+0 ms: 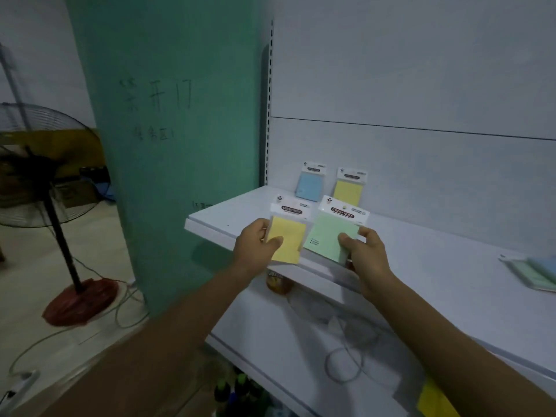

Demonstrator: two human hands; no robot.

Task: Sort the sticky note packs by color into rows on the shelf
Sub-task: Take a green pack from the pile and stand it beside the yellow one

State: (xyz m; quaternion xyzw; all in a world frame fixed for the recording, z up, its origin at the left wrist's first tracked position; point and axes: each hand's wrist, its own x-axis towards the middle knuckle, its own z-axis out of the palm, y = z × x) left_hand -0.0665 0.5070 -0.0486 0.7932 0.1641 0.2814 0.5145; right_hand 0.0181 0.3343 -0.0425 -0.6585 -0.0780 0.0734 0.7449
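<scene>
Currently a yellow pack is gripped by the left hand and a green pack by the right hand, both over the shelf front edge; blue pack and second yellow pack are propped against the back panel.

The white header card of the green sticky note pack carries a dark oval label reading "STICKY NOTE"; the smaller print beside it is too fine to read. The yellow sticky note pack bears the same kind of oval label, but it is blurred. The green pillar has faint handwritten Chinese characters, of which "开门" can be made out; a smaller line below is illegible.
</scene>
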